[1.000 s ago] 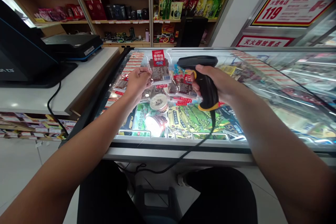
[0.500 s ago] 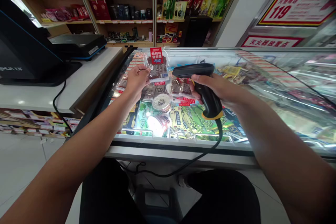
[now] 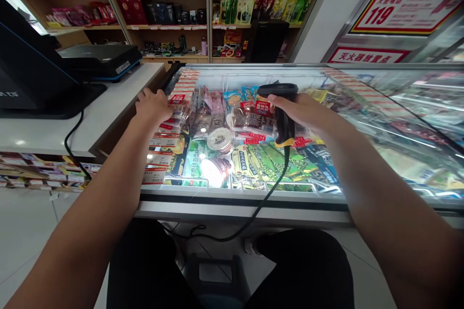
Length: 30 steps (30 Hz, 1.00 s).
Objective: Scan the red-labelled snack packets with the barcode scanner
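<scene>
My left hand [image 3: 152, 107] lies at the left edge of the glass-topped case, its fingers spread beside a stack of clear packets of dark dried meat with red labels [image 3: 178, 111]. It seems to hold nothing; whether the thumb touches a packet I cannot tell. In my right hand [image 3: 308, 112] is a black and yellow barcode scanner [image 3: 279, 90], its head facing left and its cable hanging toward me. Just left of the scanner, a similar red-labelled meat packet [image 3: 261, 118] rests on other packets, barcode showing. Two round tubs [image 3: 219, 140] sit near the middle.
Green snack bags [image 3: 268, 159] fill the front of the display case [image 3: 253, 203]. On the left counter [image 3: 123, 101] stand a dark screen unit [image 3: 36, 67] and a scale [image 3: 101, 55]. The scanner cable [image 3: 232, 237] loops below the case edge, above a stool [image 3: 217, 270].
The meat packet has left my left hand and now appears on the pile by the scanner. My left hand has moved left to the stack. The scanner has tilted and shifted slightly.
</scene>
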Motion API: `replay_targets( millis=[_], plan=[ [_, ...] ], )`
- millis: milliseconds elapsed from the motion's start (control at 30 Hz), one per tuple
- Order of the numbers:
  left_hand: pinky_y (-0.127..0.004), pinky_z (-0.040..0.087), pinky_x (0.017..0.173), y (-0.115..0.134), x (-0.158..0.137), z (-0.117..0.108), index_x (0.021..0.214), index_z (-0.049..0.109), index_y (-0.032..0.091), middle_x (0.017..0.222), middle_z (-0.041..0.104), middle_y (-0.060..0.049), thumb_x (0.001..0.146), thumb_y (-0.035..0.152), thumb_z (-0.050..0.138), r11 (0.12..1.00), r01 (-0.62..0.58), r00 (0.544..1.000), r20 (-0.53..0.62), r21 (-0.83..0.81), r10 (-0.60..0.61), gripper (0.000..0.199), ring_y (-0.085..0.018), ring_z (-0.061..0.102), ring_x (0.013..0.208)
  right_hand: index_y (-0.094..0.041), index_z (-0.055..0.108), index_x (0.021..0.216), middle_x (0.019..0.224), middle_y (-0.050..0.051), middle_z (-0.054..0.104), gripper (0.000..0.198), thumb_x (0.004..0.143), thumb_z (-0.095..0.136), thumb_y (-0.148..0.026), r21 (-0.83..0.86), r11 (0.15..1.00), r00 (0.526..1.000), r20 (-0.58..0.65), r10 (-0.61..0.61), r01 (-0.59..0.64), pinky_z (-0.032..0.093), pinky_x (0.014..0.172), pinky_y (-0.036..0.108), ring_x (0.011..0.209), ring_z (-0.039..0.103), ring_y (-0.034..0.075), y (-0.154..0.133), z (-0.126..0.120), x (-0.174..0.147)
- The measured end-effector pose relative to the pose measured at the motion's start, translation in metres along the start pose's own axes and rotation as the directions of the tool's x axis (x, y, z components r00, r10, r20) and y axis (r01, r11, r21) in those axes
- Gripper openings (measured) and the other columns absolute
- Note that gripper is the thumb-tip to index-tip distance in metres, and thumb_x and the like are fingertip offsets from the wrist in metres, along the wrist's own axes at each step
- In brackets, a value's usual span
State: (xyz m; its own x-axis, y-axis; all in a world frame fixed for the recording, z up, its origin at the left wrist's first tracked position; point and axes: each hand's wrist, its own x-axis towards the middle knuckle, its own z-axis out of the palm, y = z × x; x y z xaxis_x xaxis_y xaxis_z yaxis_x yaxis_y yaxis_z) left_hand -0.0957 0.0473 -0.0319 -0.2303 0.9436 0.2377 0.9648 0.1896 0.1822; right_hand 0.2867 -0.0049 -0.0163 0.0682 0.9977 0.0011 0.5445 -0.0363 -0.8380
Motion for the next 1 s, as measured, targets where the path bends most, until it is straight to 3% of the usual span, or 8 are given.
replay_targets(
  millis=[100, 200, 300, 467, 600, 733, 833, 1000],
  plan=[
    [-0.063, 0.039, 0.112, 0.033, -0.025, 0.005, 0.124, 0.066, 0.014, 0.15, 0.05, -0.026, 0.087, 0.031, 0.066, 0.976, -0.203, 0.964, -0.191, -0.078, 0.185, 0.041, -0.047, 0.042, 0.143, -0.022, 0.072, 0.11, 0.092, 0.014, 0.072, 0.059, 0.075, 0.079, -0.069, 0.053, 0.997, 0.999, 0.003, 0.05, -0.05, 0.06, 0.062, 0.04, 0.086, 0.071, 0.033, -0.002, 0.002, 0.0],
    [-0.05, 0.05, 0.103, 0.073, -0.056, 0.014, 0.112, 0.071, 0.016, 0.122, 0.071, -0.017, 0.097, 0.03, 0.055, 0.777, -0.377, 0.904, -0.017, -0.504, 0.428, 0.026, -0.032, 0.064, 0.118, -0.021, 0.072, 0.104, 0.093, 0.014, 0.072, 0.052, 0.077, 0.081, -0.065, 0.163, 0.98, 0.993, 0.014, 0.114, -0.115, 0.059, 0.059, 0.04, 0.08, 0.07, 0.03, -0.013, 0.008, -0.006],
    [-0.046, 0.055, 0.091, 0.102, -0.083, 0.021, 0.112, 0.07, 0.017, 0.114, 0.074, -0.015, 0.1, 0.045, 0.052, 0.629, -0.256, 0.819, 0.182, -0.734, 0.545, 0.036, -0.027, 0.069, 0.101, -0.022, 0.07, 0.099, 0.088, 0.011, 0.071, 0.041, 0.081, 0.08, -0.057, 0.295, 0.952, 0.996, -0.01, 0.091, -0.084, 0.057, 0.057, 0.038, 0.073, 0.069, 0.026, -0.021, 0.014, -0.012],
    [-0.052, 0.044, 0.109, 0.111, -0.097, 0.017, 0.126, 0.063, 0.017, 0.143, 0.061, -0.018, 0.091, 0.057, 0.066, 0.622, -0.179, 0.887, 0.149, -0.763, 0.438, 0.053, -0.035, 0.052, 0.135, -0.024, 0.067, 0.097, 0.086, 0.006, 0.071, 0.037, 0.08, 0.078, -0.055, 0.51, 0.847, 0.987, -0.033, -0.157, 0.152, 0.053, 0.059, 0.033, 0.073, 0.067, 0.021, -0.027, 0.022, -0.016],
    [-0.034, 0.049, 0.077, 0.108, -0.088, 0.013, 0.104, 0.067, 0.018, 0.111, 0.072, -0.012, 0.091, 0.041, 0.071, 0.317, 0.159, 0.89, 0.274, -0.935, 0.365, 0.027, -0.021, 0.066, 0.092, -0.024, 0.065, 0.083, 0.086, 0.005, 0.068, 0.036, 0.079, 0.076, -0.058, 0.565, 0.777, 0.947, -0.023, -0.319, 0.276, 0.053, 0.066, 0.031, 0.089, 0.069, 0.023, -0.031, 0.025, -0.021],
    [-0.026, 0.041, 0.065, 0.102, -0.075, 0.015, 0.088, 0.067, 0.019, 0.08, 0.062, -0.002, 0.094, 0.032, 0.069, 0.042, 0.168, 0.957, 0.174, -0.985, 0.232, 0.015, -0.01, 0.051, 0.065, -0.023, 0.062, 0.076, 0.087, 0.007, 0.067, 0.033, 0.082, 0.072, -0.055, 0.483, 0.819, 0.939, -0.022, -0.342, 0.31, 0.053, 0.073, 0.032, 0.093, 0.068, 0.024, -0.029, 0.022, -0.022],
    [-0.023, 0.034, 0.058, 0.095, -0.063, 0.014, 0.088, 0.065, 0.019, 0.071, 0.052, 0.002, 0.096, 0.028, 0.066, -0.086, 0.111, 0.991, 0.104, -0.99, 0.09, 0.012, -0.008, 0.04, 0.057, -0.022, 0.064, 0.077, 0.081, 0.007, 0.066, 0.025, 0.081, 0.072, -0.045, 0.488, 0.847, 0.942, 0.131, -0.309, 0.21, 0.053, 0.07, 0.035, 0.076, 0.064, 0.021, -0.025, 0.018, -0.018],
    [-0.023, 0.035, 0.054, 0.087, -0.051, 0.007, 0.084, 0.06, 0.019, 0.078, 0.062, 0.0, 0.097, 0.023, 0.061, -0.187, 0.116, 0.993, 0.117, -0.975, 0.004, 0.014, -0.008, 0.047, 0.058, -0.02, 0.065, 0.076, 0.069, 0.009, 0.063, 0.028, 0.08, 0.075, -0.046, 0.317, 0.938, 0.849, 0.45, -0.277, 0.139, 0.05, 0.058, 0.037, 0.06, 0.057, 0.02, -0.02, 0.016, -0.018]
  ],
)
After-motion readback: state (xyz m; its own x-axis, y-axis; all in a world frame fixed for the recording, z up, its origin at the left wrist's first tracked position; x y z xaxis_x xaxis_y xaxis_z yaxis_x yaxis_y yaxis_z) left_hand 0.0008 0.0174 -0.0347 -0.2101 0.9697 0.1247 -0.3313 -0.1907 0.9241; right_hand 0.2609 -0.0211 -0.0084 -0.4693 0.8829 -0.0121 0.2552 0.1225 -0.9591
